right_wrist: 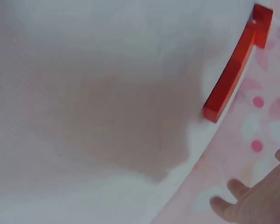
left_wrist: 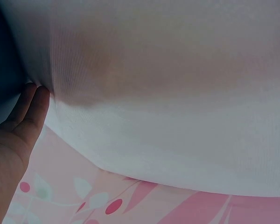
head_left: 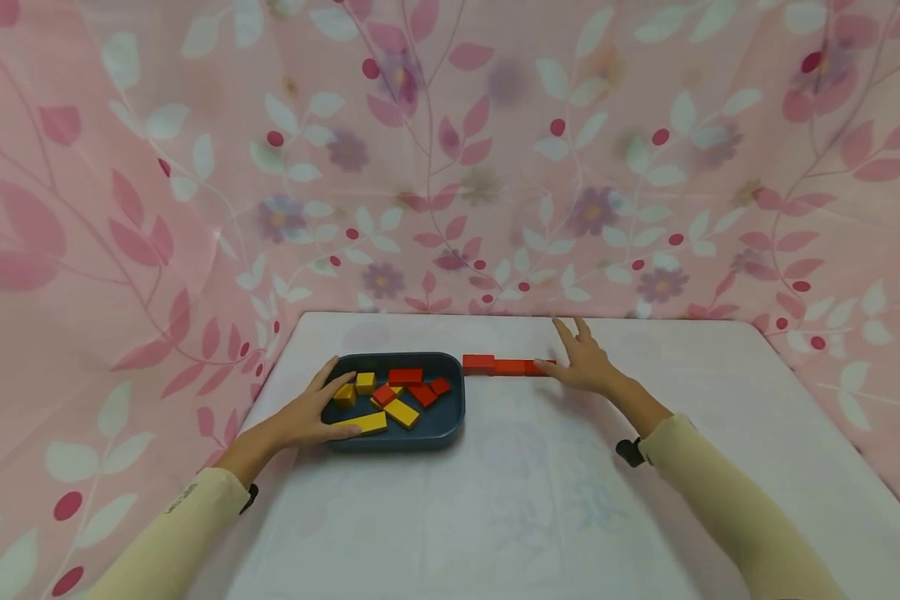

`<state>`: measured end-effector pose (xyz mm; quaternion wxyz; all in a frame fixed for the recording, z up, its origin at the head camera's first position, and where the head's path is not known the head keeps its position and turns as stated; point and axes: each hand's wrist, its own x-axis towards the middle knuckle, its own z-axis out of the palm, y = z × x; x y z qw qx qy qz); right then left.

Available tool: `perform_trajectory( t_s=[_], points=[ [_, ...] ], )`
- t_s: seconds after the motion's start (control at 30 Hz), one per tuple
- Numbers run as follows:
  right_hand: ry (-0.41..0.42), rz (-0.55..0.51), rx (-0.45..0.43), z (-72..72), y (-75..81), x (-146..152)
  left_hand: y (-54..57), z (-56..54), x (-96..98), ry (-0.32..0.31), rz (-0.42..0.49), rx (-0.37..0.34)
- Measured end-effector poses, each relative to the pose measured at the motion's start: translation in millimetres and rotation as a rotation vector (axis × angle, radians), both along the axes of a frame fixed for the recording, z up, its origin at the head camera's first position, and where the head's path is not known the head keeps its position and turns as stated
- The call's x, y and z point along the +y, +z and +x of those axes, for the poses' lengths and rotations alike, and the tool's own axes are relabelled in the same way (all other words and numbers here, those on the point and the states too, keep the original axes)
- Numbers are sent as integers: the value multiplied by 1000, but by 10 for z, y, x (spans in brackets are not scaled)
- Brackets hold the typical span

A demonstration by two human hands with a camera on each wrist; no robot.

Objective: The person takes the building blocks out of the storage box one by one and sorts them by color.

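Observation:
My left hand (head_left: 303,417) rests at the left end of a dark blue tray (head_left: 450,429), fingers spread across its rim. Its thumb lies by a long yellow block (head_left: 371,424) inside. Two nearly straight fingers (left_wrist: 35,112) show against the tray's dark side (left_wrist: 4,56) in the left wrist view. To the right of the tray runs a row of red blocks (head_left: 510,367), with a raised one (head_left: 478,363) at its left end. My right hand (head_left: 587,367) hovers with fingers apart by the row's right end, partly covering it from the head camera. The right wrist view shows nothing in that hand.
Several red blocks (head_left: 406,377) and yellow blocks (head_left: 401,413) lie loosely in the tray. A white cloth (head_left: 495,517) covers the table. Pink floral fabric (head_left: 450,167) rises behind the table's back edge and along its left and right sides.

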<state>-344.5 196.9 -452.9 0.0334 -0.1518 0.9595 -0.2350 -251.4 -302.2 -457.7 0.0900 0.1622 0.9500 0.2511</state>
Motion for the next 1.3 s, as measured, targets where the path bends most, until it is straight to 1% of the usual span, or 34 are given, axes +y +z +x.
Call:
perform_trajectory(
  t_s=[0.07, 0.13, 0.23, 0.4, 0.7, 0.8, 0.87, 1.0, 1.17, 1.3],
  points=[
    [27, 58, 65, 69, 41, -64, 2, -3, 0, 0, -4, 0],
    [52, 99, 103, 138, 78, -130, 1, -6, 0, -1, -3, 0],
    [96, 112, 132, 228, 123, -232, -2, -9, -3, 3, 2, -4],
    [153, 93, 168, 305, 176, -381, -15, -7, -14, 6, 9, -6],
    [233, 154, 137, 354, 248, -605, -15, -12, -23, -3, -19, -6],
    [270, 150, 136, 382, 277, -721, -5, -20, -23, -2, -27, -10],
    [292, 167, 144, 406, 294, -805, 0, -28, -25, -4, -37, -6],
    [315, 179, 158, 439, 331, -988, -1, -34, -32, -10, -48, 9],
    [336, 186, 137, 459, 314, -1208, -21, -10, -25, -11, -28, 0],
    [360, 189, 151, 489, 256, -1370, -39, 7, -23, -6, -34, 13]
  ],
)
